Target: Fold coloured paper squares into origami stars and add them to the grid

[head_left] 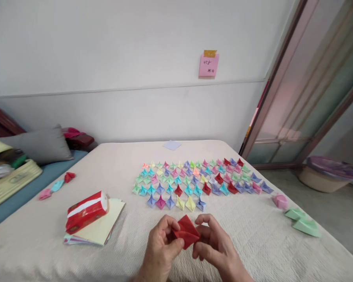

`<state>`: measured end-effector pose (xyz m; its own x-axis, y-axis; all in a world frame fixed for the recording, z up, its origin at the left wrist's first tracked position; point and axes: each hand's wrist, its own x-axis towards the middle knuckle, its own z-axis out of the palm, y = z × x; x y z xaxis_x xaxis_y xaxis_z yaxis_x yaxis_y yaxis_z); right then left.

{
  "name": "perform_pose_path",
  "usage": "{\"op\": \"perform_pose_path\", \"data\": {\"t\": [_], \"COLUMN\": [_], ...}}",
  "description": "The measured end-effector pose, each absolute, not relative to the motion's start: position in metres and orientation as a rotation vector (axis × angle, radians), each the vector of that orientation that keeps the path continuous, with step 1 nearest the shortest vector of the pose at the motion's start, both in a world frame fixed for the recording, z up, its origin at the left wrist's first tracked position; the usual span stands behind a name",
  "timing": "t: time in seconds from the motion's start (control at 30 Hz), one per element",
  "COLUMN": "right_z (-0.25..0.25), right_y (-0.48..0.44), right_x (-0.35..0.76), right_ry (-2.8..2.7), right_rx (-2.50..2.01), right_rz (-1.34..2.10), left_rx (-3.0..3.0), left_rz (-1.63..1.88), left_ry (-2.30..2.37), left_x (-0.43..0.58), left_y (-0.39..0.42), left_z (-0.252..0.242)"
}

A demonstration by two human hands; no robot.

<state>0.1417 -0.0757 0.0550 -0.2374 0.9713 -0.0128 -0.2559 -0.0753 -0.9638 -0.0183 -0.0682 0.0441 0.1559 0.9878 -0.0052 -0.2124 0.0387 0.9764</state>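
Folded-paper work on a cream bedspread [247, 239], seen from the worker's head. The red folded paper [186, 231], a diamond with an open central crease, is held above the near part of the bedspread, in front of the assembled rows. The left hand [162, 239] pinches its left side between thumb and fingers; the right hand [214, 244] is loosely curled at the opposite corner, thumb and forefinger parted, and whether its other fingers grip the paper cannot be told. Beyond the hands stand five rows of small pointed paper figures [178, 190] in mixed colours, which by their uniform shape appear complete. The nearest row holds six and is shorter than those behind it, so the arrangement looks well advanced but uneven at the front. The red piece, lacking their raised points, seems only partly formed. Apparently unworked material remains at left: a stack of paper sheets [113, 223], under a red packet [86, 211] with a white band. Further folded pieces lie apart from the rows, red, blue and pink [45, 194] at the left edge, pink and green [302, 222] at the right; their stage is unclear.
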Motion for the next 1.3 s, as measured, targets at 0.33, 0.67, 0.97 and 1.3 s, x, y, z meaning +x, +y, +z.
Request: {"op": "perform_pose_path", "data": {"t": [0.33,0.67,0.97,1.3], "right_z": [0.040,0.041,0.039,0.028], "right_y": [-0.067,-0.067,-0.065,-0.065], "right_x": [0.139,0.134,0.134,0.133], "right_ry": [-1.150,-1.160,-1.219,-1.190], "right_rx": [-1.050,-1.092,-1.130,-1.049], "right_rz": [1.590,1.549,1.510,1.615], "left_rx": [1.078,1.210,1.060,1.019], "left_rz": [1.170,1.151,1.184,1.208], "left_ry": [0.917,0.965,0.913,0.909], "left_x": [-0.016,-0.010,-0.012,-0.016], "left_y": [-0.073,-0.073,-0.070,-0.071], "left_z": [0.046,0.032,0.043,0.043]}}
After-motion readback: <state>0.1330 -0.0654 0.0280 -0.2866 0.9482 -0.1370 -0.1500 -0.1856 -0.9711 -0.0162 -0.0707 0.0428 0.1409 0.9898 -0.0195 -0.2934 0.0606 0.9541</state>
